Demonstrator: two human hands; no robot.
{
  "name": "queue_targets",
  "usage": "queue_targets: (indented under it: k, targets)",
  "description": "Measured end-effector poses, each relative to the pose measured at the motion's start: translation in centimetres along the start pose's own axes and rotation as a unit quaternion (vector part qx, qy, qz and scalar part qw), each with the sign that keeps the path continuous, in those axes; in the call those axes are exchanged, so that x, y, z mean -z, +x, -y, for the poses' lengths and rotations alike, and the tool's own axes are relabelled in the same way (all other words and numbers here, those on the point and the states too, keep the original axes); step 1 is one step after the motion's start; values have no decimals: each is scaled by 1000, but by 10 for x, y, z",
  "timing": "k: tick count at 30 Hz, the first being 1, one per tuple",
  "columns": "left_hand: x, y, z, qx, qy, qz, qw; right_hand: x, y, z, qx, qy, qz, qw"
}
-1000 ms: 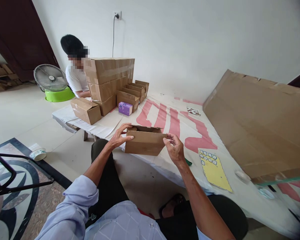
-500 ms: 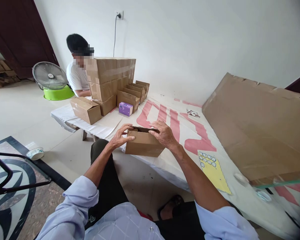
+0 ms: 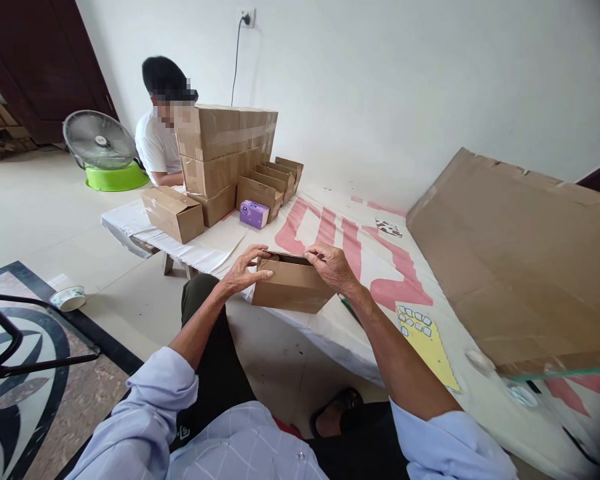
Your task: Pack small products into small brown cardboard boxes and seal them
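A small brown cardboard box [image 3: 294, 288] sits at the near edge of the cloth-covered table [image 3: 260, 240], its top partly open with a dark gap along the far side. My left hand [image 3: 245, 270] grips its left end, thumb on the near face and fingers over the top edge. At the right end of the opening, my right hand [image 3: 333, 267] pinches the box's upper flap between thumb and fingers. What lies inside the box is mostly hidden.
Stacked taped boxes [image 3: 225, 153] stand at the back left, beside several open boxes [image 3: 260, 190], a purple tissue pack [image 3: 253, 213] and a single box [image 3: 174, 213]. A person [image 3: 160, 133] is behind the stack. A large cardboard sheet [image 3: 510, 260] leans at right. A fan [image 3: 100, 140] stands on the floor.
My right hand has shifted from gripping the box's right end to pinching the flap at its top edge. My left hand keeps its hold. The view has tilted slightly.
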State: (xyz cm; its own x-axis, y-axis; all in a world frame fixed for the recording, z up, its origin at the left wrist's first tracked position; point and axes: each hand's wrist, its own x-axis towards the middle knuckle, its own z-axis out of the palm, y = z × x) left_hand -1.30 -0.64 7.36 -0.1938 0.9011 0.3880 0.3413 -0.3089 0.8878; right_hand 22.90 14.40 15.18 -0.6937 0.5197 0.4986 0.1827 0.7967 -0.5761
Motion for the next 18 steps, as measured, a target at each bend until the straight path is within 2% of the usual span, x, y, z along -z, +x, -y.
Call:
queue_targets:
  k: [4,11,18]
  targets:
    - [0,1,0,-2,-2,-2,1000,3,0,1,-18,24,14,999]
    - [0,1,0,0,-1,1,1000,0,4,-1,2,30,15,999]
    - [1,-2,-2,-8,7,10,1000,-6,3,-5,-51,60,-14,997]
